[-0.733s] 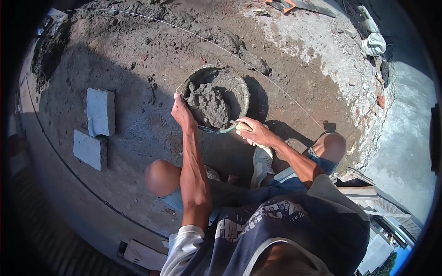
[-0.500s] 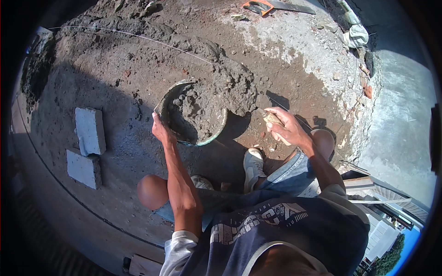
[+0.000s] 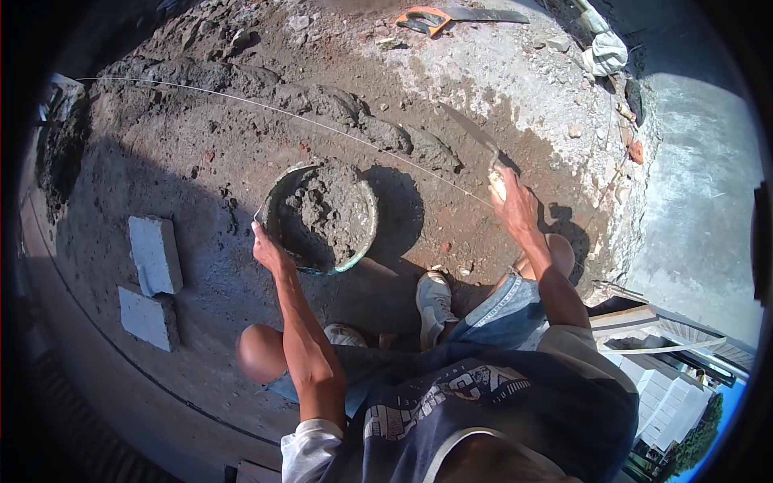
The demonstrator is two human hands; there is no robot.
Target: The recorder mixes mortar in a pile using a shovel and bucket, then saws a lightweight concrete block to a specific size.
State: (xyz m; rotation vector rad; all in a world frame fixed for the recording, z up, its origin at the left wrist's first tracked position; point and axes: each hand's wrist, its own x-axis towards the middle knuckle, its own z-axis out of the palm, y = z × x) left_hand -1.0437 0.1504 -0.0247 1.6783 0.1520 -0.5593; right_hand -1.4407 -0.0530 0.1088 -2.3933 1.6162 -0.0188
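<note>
A round pan [image 3: 364, 211] full of grey mortar sits on the dirt in front of me. My left hand [image 3: 267, 249] grips its near left rim. My right hand [image 3: 512, 203] is out to the right, closed on the handle of a trowel [image 3: 471, 133], whose blade points up and away over the ground. A ridge of wet mortar [image 3: 378, 133] runs across behind the pan, under a taut white string line [image 3: 241, 101]. My feet in pale shoes [image 3: 435, 302] stand just below the pan.
Two grey concrete blocks [image 3: 155, 253] lie at the left. A handsaw with an orange handle [image 3: 435, 18] lies at the top. A crumpled cloth [image 3: 604, 55] is at the upper right. The slab edge [image 3: 636, 209] drops off at the right.
My right hand has lifted the trowel out of the pan and swung it right. My left hand has dragged the pan leftward.
</note>
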